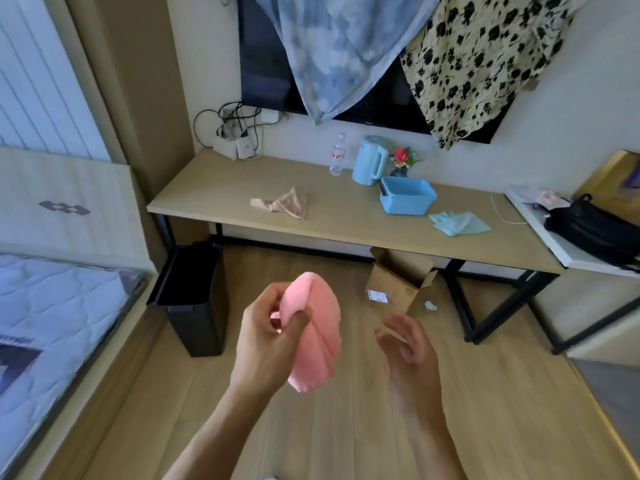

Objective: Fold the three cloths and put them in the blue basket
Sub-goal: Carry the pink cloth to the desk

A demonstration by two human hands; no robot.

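Long light-wood table (221,188): far side of room. Blue plastic basket (408,200): on table, right of centre. Crumpled beige cloth (282,203): on table, left of basket. Pale green cloth (460,224): just right of basket. Soft pink cloth (320,336): near, pinched in closed left hand (268,339). Right hand (410,355): loosely spread, empty.

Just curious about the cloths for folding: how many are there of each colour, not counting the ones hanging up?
Pink cloth, held in the left hand: 1
Beige cloth, on the desk: 1
Light blue cloth, on the desk: 1
Total: 3
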